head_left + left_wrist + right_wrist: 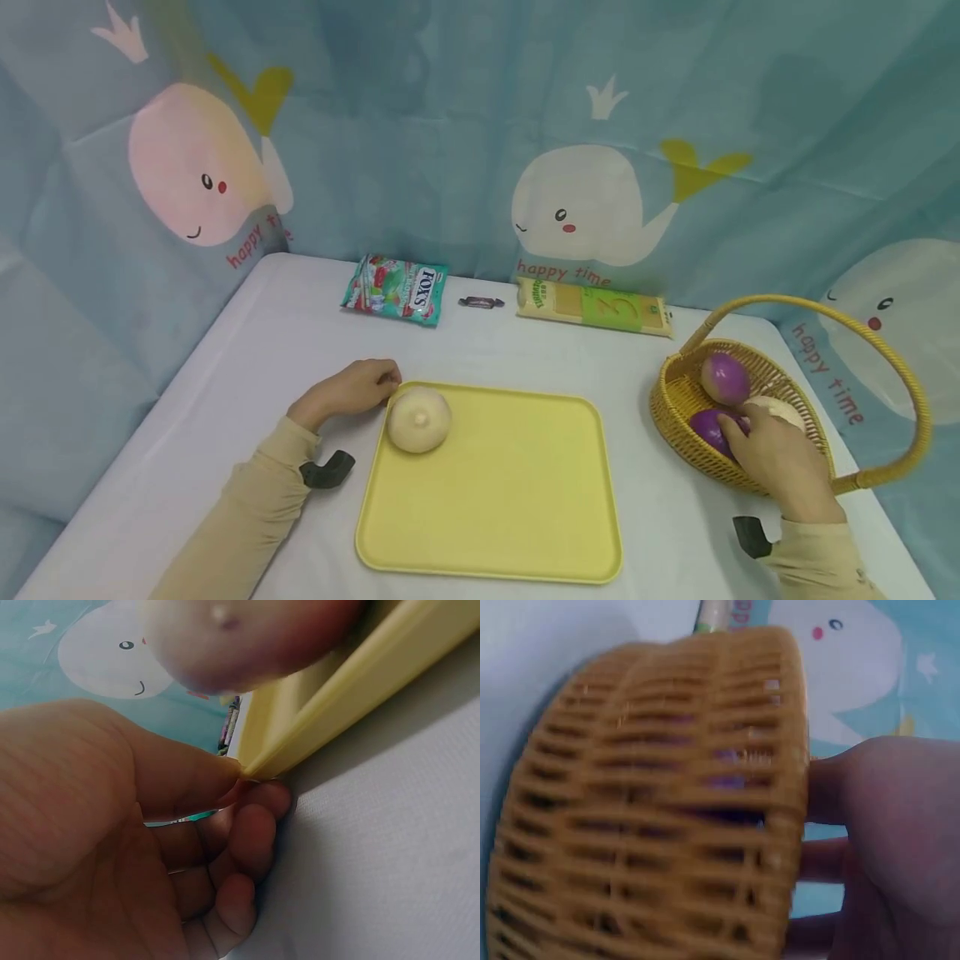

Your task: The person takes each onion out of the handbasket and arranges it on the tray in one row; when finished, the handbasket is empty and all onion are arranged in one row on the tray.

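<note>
- White tabletop [322, 546] is spreading from the near edge to a curtained backdrop; yellow tray [510, 492] is lying near its middle, toward the near edge.
- Left hand [352, 387] is pinching the tray's far-left corner, thumb on the rim.
- Pale round vegetable [419, 420] is resting inside that corner. Left wrist view is showing its reddish side; head view is showing mostly the pale top.
- Wicker basket [678, 440] is standing by the tabletop's right edge, holding two purple vegetables [725, 379] and a whitish item [780, 408].
- Right hand [780, 458] is reaching inside, thumb touching the nearer purple one; cannot tell whether the fingers are closing round it. Right wrist view is showing the basket's outer weave, blurred, purple glinting through, fingertips hidden.
- Along the tabletop's far edge, left to right: teal bag [397, 289] reading "FOX'S", small dark wrapped sweet [481, 302], yellow packet [595, 307] bearing a large "3", its other lettering too small to read surely.
- Blue curtain [427, 167] is hanging behind and at the sides, carrying printed whales [577, 204] and red "happy time" lettering.
</note>
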